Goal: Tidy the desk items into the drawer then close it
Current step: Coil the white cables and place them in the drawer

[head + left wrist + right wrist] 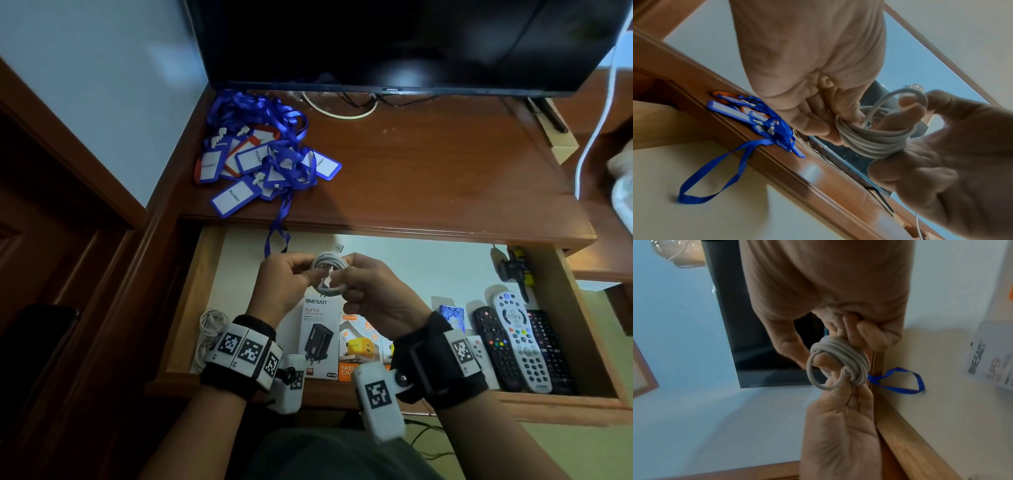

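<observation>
A bedroom or hotel room; television (394,41) on wooden desk (428,164).

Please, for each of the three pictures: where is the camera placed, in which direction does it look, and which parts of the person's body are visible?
Head: on the head, looking down at the open drawer and desk; left hand, right hand, forearms show.
Left wrist: under the left wrist, looking along the palm; both hands show.
Right wrist: under the right wrist, looking along the palm; both hands show.
Shared: the coiled white cable held by both hands, and a blue lanyard loop.
</observation>
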{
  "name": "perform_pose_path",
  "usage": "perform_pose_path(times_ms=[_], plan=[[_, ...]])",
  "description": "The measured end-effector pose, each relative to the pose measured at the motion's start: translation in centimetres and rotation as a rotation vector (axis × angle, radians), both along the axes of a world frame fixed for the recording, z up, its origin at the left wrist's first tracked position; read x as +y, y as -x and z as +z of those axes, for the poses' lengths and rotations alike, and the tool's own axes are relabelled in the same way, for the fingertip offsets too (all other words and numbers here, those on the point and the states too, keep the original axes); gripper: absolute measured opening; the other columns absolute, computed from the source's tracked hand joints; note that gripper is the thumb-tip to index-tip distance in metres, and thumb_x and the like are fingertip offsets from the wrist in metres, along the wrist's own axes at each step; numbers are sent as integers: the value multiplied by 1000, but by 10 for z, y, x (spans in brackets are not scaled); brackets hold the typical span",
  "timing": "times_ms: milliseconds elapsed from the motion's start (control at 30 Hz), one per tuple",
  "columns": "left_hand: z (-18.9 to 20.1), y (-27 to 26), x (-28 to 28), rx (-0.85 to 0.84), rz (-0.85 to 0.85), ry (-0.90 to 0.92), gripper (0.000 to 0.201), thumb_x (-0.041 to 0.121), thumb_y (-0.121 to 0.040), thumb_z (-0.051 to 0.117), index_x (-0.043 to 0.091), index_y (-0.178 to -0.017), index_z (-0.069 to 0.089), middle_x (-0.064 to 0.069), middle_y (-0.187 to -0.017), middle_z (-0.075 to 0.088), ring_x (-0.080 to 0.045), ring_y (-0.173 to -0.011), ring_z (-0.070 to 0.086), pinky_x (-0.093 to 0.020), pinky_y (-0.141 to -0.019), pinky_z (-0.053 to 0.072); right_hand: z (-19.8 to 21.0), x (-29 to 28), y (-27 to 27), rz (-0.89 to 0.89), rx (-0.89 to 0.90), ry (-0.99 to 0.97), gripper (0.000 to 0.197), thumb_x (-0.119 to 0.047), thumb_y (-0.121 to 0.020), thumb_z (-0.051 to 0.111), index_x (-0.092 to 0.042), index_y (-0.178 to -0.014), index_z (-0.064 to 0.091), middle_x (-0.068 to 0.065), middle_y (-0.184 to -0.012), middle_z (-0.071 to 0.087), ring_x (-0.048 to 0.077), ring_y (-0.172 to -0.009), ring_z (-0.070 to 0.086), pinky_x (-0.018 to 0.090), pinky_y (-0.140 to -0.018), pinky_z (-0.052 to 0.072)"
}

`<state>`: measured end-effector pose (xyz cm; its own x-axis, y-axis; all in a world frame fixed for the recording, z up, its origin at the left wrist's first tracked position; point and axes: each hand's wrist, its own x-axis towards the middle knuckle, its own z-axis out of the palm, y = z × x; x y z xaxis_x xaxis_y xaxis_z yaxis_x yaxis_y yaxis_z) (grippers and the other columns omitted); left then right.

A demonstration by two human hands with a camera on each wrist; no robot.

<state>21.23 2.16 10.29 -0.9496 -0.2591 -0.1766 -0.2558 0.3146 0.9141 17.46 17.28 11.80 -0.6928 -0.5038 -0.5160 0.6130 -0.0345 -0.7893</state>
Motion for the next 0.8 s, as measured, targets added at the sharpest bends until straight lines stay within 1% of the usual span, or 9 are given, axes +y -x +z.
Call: perform_pose_path(times_ms=[67, 133, 267, 367, 433, 500, 600, 700, 800], plan=[[0, -2, 0, -20, 18, 7, 17, 9, -81, 72, 21, -93, 73, 11, -81, 70, 3, -75, 64, -9, -68, 47, -1, 1, -1, 45, 37, -18, 25, 7, -81, 62, -11, -93, 49, 0, -59, 56, 6, -43, 33, 26, -48, 21], [1, -2, 0, -28, 57, 27, 16, 10, -81, 73, 18, -95, 73, 9, -80, 70, 0, -74, 64, -11, -67, 46, -3, 1, -2, 29, 29, 33, 28, 12, -79, 60, -10, -93, 49, -1, -59, 55, 6, -43, 35, 28, -49, 20], [9, 2, 0, 1, 139, 70, 13, 14, -81, 74, 17, -93, 72, 4, -79, 69, -5, -70, 62, -18, -67, 49, -3, -7, -1, -106, 15, 90, 34, 21, -77, 50, -5, -98, 53, 9, -75, 55, 12, -53, 44, 24, -45, 29], [12, 4, -1, 48, 189, 93, 12, 14, -79, 76, 20, -88, 71, 5, -75, 67, -8, -68, 61, -24, -69, 52, -1, -10, 4, -131, 51, -52, 23, 15, -80, 52, -5, -91, 55, 12, -77, 57, 13, -52, 43, 24, -44, 35], [13, 4, -2, 71, 232, 111, 13, 14, -78, 77, 21, -87, 71, 8, -72, 65, -10, -67, 59, -27, -70, 52, 2, -8, 7, -74, 70, -165, 10, 6, -83, 58, -4, -84, 56, 14, -74, 59, 16, -50, 46, 23, -42, 36], [13, 4, -3, 82, 260, 123, 15, 13, -77, 77, 22, -87, 70, 11, -71, 63, -8, -66, 58, -25, -68, 51, 6, -5, 8, 15, 98, -218, 3, 0, -85, 61, 1, -82, 61, 19, -76, 64, 19, -47, 48, 22, -40, 35], [13, 3, -7, 97, 252, 86, 19, 11, -77, 77, 26, -85, 69, 10, -71, 65, -3, -62, 59, -25, -67, 52, 9, 0, 9, 122, 125, -213, 10, 1, -86, 58, 8, -86, 64, 23, -78, 68, 18, -44, 49, 21, -40, 33], [13, 3, -10, 104, 204, 70, 19, 10, -77, 77, 24, -87, 69, 12, -65, 61, 6, -52, 55, -20, -63, 47, 12, 6, 11, 135, 75, -108, 13, 3, -87, 54, 4, -78, 62, 22, -79, 68, 15, -43, 49, 19, -38, 31], [14, 4, -11, 115, 169, 70, 19, 10, -76, 78, 23, -88, 69, 12, -63, 58, 6, -51, 53, -21, -62, 45, 12, 11, 13, 102, 22, -18, 20, -1, -89, 53, -1, -70, 60, 16, -70, 65, 13, -40, 48, 19, -35, 30]])
